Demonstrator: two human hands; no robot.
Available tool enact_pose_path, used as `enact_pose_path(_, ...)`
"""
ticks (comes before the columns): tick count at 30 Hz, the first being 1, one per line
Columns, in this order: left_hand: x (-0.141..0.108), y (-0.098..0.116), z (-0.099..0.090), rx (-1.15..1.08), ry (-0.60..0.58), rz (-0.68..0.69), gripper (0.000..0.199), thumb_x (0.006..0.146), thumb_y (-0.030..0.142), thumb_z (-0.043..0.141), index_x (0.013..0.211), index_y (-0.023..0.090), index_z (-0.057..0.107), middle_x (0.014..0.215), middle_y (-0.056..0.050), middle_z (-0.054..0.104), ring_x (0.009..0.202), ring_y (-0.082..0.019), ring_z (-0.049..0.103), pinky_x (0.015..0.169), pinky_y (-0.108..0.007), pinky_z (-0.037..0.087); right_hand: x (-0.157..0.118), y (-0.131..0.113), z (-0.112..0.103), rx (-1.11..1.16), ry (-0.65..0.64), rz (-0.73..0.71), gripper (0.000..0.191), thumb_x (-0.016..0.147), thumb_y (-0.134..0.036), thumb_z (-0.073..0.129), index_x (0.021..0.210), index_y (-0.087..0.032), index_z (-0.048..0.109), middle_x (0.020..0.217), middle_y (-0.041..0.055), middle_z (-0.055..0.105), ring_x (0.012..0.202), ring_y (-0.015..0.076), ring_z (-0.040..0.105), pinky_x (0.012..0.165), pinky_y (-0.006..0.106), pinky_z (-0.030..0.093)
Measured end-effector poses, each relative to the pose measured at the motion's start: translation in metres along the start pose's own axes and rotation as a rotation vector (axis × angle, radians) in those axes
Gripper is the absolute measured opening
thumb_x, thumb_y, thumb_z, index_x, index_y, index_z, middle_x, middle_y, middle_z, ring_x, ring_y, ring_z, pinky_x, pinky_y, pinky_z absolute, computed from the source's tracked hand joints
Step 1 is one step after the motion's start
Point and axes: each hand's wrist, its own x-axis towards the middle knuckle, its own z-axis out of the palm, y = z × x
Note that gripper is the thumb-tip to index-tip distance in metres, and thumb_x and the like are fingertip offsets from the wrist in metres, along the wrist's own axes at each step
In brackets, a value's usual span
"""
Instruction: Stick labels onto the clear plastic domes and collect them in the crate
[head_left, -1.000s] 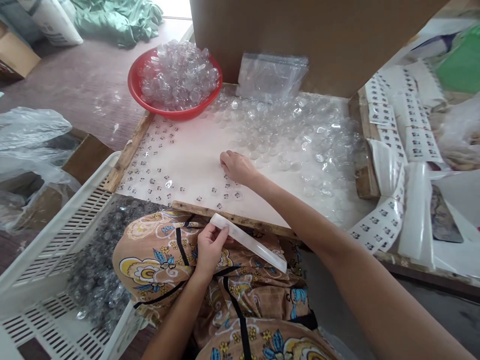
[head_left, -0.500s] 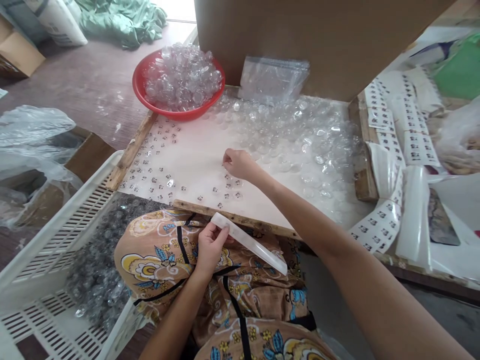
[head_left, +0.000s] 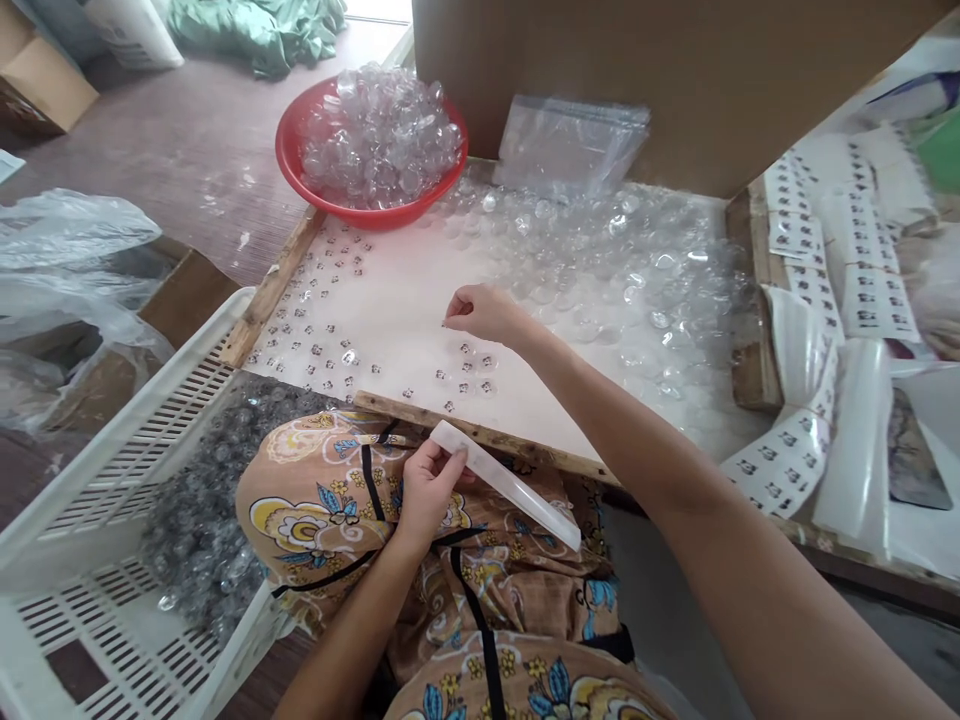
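My left hand (head_left: 433, 488) pinches the upper end of a white strip (head_left: 510, 487) that slants down to the right over my lap. Above the white board (head_left: 390, 310), my right hand (head_left: 480, 313) has its fingers pinched together; a tiny dark thing shows at the fingertips, too small to name. Small clear discs with black printed faces (head_left: 465, 370) lie on the board in front of and left of my right hand. Many plain clear discs (head_left: 615, 270) cover its right and back part.
A red bowl (head_left: 360, 215) heaped with clear pieces stands at the back left. Clear bags (head_left: 570, 145) lean on a cardboard box (head_left: 637, 80). Rolls of printed stickers (head_left: 780, 450) lie right. A white basket (head_left: 112, 430) stands left, wooden strips (head_left: 480, 430) edge the board.
The view has shifted slightly, so most things sit a little further right. My right hand has turned slightly, its fingertips now pointing left and down. My left hand keeps hold of the strip.
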Motion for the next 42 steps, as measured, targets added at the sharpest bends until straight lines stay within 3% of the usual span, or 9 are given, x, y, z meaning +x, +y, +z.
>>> enact_pose_path(9, 0.0, -0.002, -0.001, -0.019, -0.015, -0.006, 0.037, 0.07, 0.045, 0.081, 0.086, 0.014, 0.069, 0.073, -0.002, 0.07, 0.059, -0.014, 0.065, 0.057, -0.027, 0.058, -0.001, -0.023, 0.043, -0.018, -0.225, -0.149, 0.005, 0.076, -0.016, 0.065, 0.079, -0.016, 0.068, 0.072, 0.0015, 0.066, 0.068, 0.0123, 0.057, 0.067, 0.026, 0.041)
enact_pose_path(22, 0.0, -0.006, -0.004, -0.039, -0.029, -0.006, 0.037, 0.072, 0.046, 0.08, 0.086, 0.014, 0.068, 0.073, -0.002, 0.069, 0.06, -0.014, 0.065, 0.058, -0.026, 0.059, 0.002, -0.03, 0.052, -0.096, -0.302, -0.135, 0.01, 0.073, -0.013, 0.064, 0.079, -0.016, 0.071, 0.075, 0.0027, 0.07, 0.066, 0.0123, 0.058, 0.065, 0.026, 0.041)
enact_pose_path(27, 0.0, -0.005, -0.004, -0.035, -0.031, -0.004, 0.037, 0.073, 0.048, 0.079, 0.085, 0.015, 0.068, 0.07, -0.001, 0.067, 0.059, -0.014, 0.064, 0.058, -0.026, 0.058, 0.002, -0.03, 0.06, -0.242, -0.27, -0.166, 0.014, 0.073, -0.01, 0.062, 0.08, -0.016, 0.072, 0.08, 0.0046, 0.072, 0.071, 0.0144, 0.06, 0.065, 0.026, 0.04)
enact_pose_path(35, 0.0, -0.006, -0.004, -0.018, -0.02, -0.001, 0.039, 0.071, 0.048, 0.08, 0.084, 0.014, 0.067, 0.071, -0.002, 0.069, 0.057, -0.014, 0.064, 0.057, -0.027, 0.058, -0.013, -0.028, 0.075, -0.396, -0.112, -0.203, 0.013, 0.084, -0.016, 0.06, 0.091, -0.019, 0.07, 0.099, 0.0085, 0.07, 0.083, 0.0181, 0.061, 0.069, 0.027, 0.038)
enact_pose_path(38, 0.001, -0.005, -0.003, -0.012, -0.016, 0.009, 0.039, 0.071, 0.048, 0.08, 0.085, 0.014, 0.068, 0.073, -0.002, 0.07, 0.058, -0.014, 0.064, 0.057, -0.027, 0.058, -0.013, -0.029, 0.079, -0.361, -0.082, -0.193, 0.012, 0.085, -0.018, 0.062, 0.096, -0.018, 0.066, 0.104, 0.0101, 0.069, 0.088, 0.0194, 0.061, 0.072, 0.028, 0.038)
enact_pose_path(42, 0.0, -0.002, -0.002, -0.014, -0.01, 0.004, 0.037, 0.07, 0.047, 0.08, 0.084, 0.015, 0.068, 0.072, -0.002, 0.069, 0.059, -0.016, 0.065, 0.058, -0.028, 0.059, -0.01, -0.031, 0.076, -0.245, -0.044, -0.169, 0.032, 0.086, -0.011, 0.057, 0.117, -0.017, 0.057, 0.096, 0.0081, 0.072, 0.089, 0.0205, 0.061, 0.074, 0.028, 0.038)
